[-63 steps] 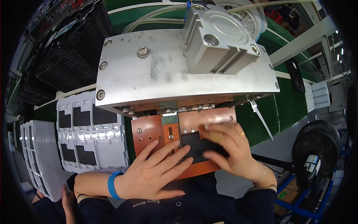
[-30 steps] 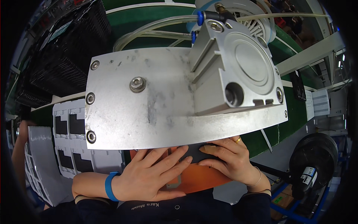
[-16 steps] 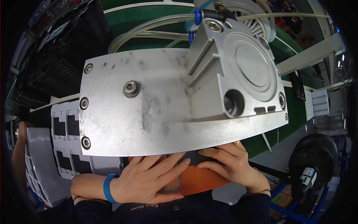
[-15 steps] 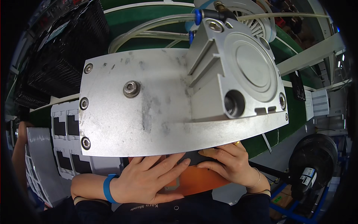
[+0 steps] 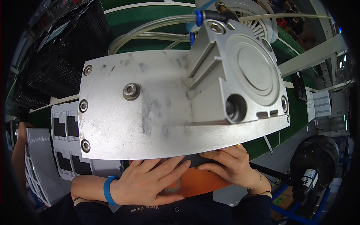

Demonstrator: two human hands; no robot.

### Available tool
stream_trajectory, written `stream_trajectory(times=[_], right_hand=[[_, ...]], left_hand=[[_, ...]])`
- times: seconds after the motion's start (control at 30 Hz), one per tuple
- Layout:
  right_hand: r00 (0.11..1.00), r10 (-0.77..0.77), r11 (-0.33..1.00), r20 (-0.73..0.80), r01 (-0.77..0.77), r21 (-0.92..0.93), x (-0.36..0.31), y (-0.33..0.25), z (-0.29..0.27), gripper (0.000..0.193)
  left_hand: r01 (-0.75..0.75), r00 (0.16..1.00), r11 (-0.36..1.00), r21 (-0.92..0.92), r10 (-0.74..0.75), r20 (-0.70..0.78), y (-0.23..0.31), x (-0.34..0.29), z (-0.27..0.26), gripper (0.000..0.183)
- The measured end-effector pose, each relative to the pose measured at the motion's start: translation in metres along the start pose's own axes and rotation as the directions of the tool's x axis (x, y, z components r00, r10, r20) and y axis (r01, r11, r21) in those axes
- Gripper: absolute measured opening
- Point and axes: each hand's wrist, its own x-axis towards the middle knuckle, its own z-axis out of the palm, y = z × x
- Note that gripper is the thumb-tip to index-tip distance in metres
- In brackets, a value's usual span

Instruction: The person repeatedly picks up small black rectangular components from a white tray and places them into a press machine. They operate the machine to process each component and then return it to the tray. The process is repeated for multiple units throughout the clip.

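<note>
My left hand, with a blue band at its wrist, lies with fingers spread over an orange surface. Its fingertips reach under the front edge of a thick silver metal plate. Beside it, my right hand has thumb and fingers closed about the end of a dark grey flat piece. The plate hides most of that piece and some fingertips. A block-shaped pneumatic cylinder stands on the plate's right half, with clear air hoses at its back.
Black slotted trays are stacked at far left. White trays with square openings lie left of the plate, near another person's arm. A black fan stands at right. The green bench top shows beside the plate.
The metal plate with its cylinder sits slightly lower in the picture, nearer my fingers. Both hands keep nearly the same place and pose.
</note>
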Motion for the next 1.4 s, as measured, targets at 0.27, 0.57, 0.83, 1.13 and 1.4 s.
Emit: stream_trajectory(times=[0.27, 0.57, 0.83, 1.13, 1.4], right_hand=[[1.0, -0.009, 1.0, -0.015, 0.009, 0.003, -0.001, 0.001, 0.002, 0.034], [1.0, -0.01, 1.0, -0.007, 0.01, -0.016, 0.002, 0.0, -0.001, 0.032], [0.999, 0.001, 0.998, 0.05, -0.004, 0.057, 0.009, -0.001, -0.003, 0.029], [0.925, 0.334, 0.705, 0.182, -0.374, 0.603, 0.001, 0.0, -0.021, 0.028], [0.941, 0.331, 0.568, 0.068, -0.257, 0.782, -0.009, -0.056, -0.008, 0.039]], left_hand=[[-0.008, 1.0, 1.0, -0.016, 0.008, 0.005, -0.001, -0.001, 0.001, 0.07], [0.012, 1.0, 1.0, -0.026, -0.013, -0.018, 0.0, -0.001, 0.004, 0.068], [-0.019, 0.999, 1.0, -0.002, 0.019, -0.03, -0.001, 0.0, 0.003, 0.067], [0.003, 0.916, 0.99, -0.138, -0.058, -0.397, 0.022, -0.005, -0.003, 0.038], [0.087, 0.893, 0.667, -0.74, -0.382, -0.239, 0.041, -0.019, -0.011, 0.025]])
